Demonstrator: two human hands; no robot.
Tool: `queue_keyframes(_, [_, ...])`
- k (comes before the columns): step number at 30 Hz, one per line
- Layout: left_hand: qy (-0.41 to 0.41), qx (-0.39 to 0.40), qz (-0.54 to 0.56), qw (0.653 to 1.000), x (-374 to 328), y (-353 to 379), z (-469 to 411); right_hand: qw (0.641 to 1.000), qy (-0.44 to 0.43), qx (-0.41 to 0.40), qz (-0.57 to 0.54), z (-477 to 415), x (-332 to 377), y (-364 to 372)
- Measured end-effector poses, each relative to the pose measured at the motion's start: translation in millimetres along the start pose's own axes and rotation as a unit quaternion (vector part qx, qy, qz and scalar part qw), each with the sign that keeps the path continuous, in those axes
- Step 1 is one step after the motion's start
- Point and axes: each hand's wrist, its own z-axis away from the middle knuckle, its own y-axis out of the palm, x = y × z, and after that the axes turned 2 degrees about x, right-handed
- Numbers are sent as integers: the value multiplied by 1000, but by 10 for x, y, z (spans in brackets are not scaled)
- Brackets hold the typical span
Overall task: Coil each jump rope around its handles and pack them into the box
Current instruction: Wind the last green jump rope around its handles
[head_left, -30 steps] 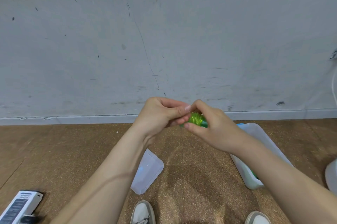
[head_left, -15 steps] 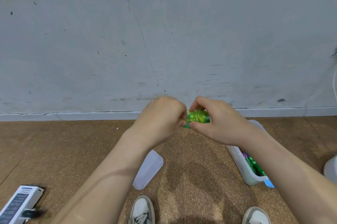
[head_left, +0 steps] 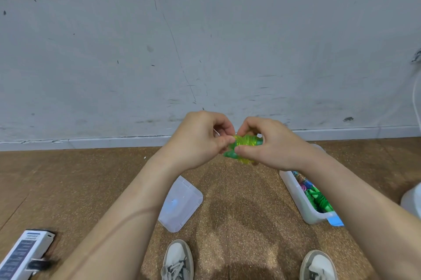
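"Between our hands, up off the floor (head_left: pixel 239 222) and in front of the wall, sits the green jump rope (head_left: pixel 245 146). Which step would we call this?"

"The end of the coiling, we think. The cord already looks wound into a tight bundle round the handles, and no loose length hangs down that we can see."

"And our hands?"

"Our right hand (head_left: pixel 271 145) grips the bundle, thumb on the near side and fingers curled over the top. Our left hand (head_left: pixel 200 140) pinches its left end with thumb and fingertips. Whether it has the cord's tail or a handle tip, we cannot tell."

"How does the bundle lie?"

"Its long axis runs across us, left to right, a little tilted. The darker green end by our left hand sits lower, and the other end points up toward the right."

"So what does the next move call for?"

"Tucking that end so the coil holds, we judge, then carrying it down to the right. The box (head_left: pixel 296 191) stands open there with packed ropes (head_left: pixel 316 197) inside, and its lid (head_left: pixel 180 204) lies apart on the floor."
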Motion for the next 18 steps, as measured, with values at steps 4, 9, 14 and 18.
queue_keyframes(4, [0, -12, 18, 1000, 0, 20, 0, 999, 7, 1, -46, 5, -7, -17])
queue_keyframes(9, [3, -5, 5, 1000, 35, 28, -8, 997, 11, 4, -71, 9, -5, -37])
queue_keyframes(14, [74, -40, -83, 993, 80, 76, -37, 992, 34, 3, -125, 20, 3, -52])
queue_keyframes(18, [170, -113, -90, 975, 106, 153, -50, 982, 45, 13, -185, 39, 3, -97])
